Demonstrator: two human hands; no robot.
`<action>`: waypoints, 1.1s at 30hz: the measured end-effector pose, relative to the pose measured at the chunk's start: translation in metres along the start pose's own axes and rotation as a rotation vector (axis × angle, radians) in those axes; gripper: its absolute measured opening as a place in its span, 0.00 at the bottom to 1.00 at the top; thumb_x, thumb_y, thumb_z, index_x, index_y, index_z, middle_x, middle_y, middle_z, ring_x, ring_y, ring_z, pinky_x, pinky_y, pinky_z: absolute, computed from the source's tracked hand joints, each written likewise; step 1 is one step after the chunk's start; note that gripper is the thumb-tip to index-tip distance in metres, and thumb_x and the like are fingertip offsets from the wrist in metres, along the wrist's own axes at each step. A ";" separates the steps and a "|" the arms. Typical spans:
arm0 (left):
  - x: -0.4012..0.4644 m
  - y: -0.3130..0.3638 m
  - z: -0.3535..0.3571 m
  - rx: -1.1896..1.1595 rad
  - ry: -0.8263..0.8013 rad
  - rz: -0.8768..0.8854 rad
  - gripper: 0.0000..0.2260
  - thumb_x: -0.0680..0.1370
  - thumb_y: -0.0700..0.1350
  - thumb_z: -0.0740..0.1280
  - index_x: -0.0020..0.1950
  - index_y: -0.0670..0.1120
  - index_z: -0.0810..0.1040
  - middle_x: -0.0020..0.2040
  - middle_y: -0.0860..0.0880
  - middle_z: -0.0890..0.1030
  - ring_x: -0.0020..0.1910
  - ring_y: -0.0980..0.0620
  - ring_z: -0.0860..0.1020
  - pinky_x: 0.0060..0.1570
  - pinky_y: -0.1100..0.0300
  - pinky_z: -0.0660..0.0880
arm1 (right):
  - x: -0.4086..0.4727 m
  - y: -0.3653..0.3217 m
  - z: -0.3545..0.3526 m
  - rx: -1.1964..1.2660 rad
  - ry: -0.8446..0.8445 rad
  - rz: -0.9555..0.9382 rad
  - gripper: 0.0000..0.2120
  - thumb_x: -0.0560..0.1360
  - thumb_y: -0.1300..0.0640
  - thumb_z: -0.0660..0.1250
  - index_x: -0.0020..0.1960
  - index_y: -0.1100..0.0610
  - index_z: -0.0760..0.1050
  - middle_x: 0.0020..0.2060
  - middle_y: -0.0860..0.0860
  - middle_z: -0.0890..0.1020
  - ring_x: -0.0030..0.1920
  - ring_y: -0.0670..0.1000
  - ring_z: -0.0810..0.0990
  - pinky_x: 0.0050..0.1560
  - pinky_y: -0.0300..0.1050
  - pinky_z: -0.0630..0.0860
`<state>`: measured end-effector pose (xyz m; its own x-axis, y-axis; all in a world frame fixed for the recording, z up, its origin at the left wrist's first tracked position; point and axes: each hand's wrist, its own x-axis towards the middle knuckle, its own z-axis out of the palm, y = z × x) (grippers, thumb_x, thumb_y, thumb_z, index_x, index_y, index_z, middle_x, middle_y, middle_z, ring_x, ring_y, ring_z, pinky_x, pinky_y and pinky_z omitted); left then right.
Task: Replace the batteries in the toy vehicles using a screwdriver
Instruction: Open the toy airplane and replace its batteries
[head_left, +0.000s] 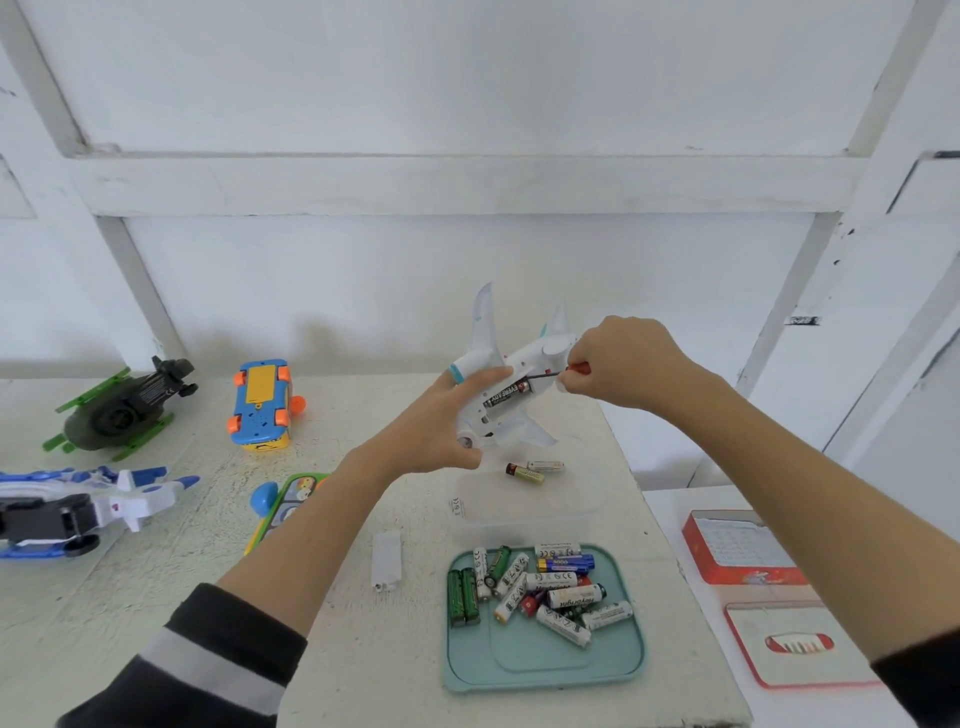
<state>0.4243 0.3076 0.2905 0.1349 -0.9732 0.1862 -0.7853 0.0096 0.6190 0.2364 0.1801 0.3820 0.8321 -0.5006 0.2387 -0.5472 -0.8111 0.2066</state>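
Resting belly-up in the left hand (441, 431), the white toy plane (511, 395) hung above the clear tub (530, 512), its battery bay open with one black cell (506, 396) seated. It looked light, hollow and stiff, its thin wings likely brittle, so the fuselage was the safer hold. The right hand (623, 364) pinched a small red-handled screwdriver (563, 371), tip at the bay. Two loose cells lay in the tub; nearer than it, a green tray (545, 670) on the tabletop (363, 649) held more batteries.
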 end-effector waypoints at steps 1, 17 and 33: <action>-0.001 0.000 0.001 0.006 -0.006 0.001 0.41 0.69 0.36 0.69 0.74 0.66 0.58 0.66 0.54 0.60 0.57 0.51 0.69 0.45 0.73 0.70 | 0.000 0.000 -0.001 -0.009 -0.011 -0.003 0.17 0.73 0.51 0.61 0.28 0.55 0.62 0.26 0.49 0.64 0.29 0.51 0.64 0.28 0.39 0.56; 0.001 -0.003 0.007 -0.301 0.092 -0.070 0.40 0.68 0.37 0.73 0.72 0.65 0.62 0.67 0.48 0.68 0.56 0.49 0.76 0.46 0.65 0.77 | -0.012 -0.001 0.017 0.240 -0.046 0.051 0.18 0.78 0.46 0.59 0.41 0.59 0.75 0.34 0.52 0.77 0.38 0.54 0.75 0.34 0.43 0.66; -0.011 0.005 0.014 -0.593 0.267 -0.071 0.40 0.70 0.32 0.73 0.73 0.62 0.62 0.67 0.50 0.74 0.46 0.57 0.78 0.42 0.63 0.77 | -0.028 -0.032 0.030 0.485 0.166 0.006 0.11 0.75 0.54 0.63 0.39 0.61 0.73 0.31 0.50 0.74 0.34 0.51 0.70 0.30 0.40 0.62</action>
<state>0.4100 0.3154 0.2810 0.3797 -0.8864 0.2648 -0.3129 0.1464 0.9385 0.2331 0.2112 0.3397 0.7817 -0.4830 0.3945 -0.4146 -0.8750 -0.2498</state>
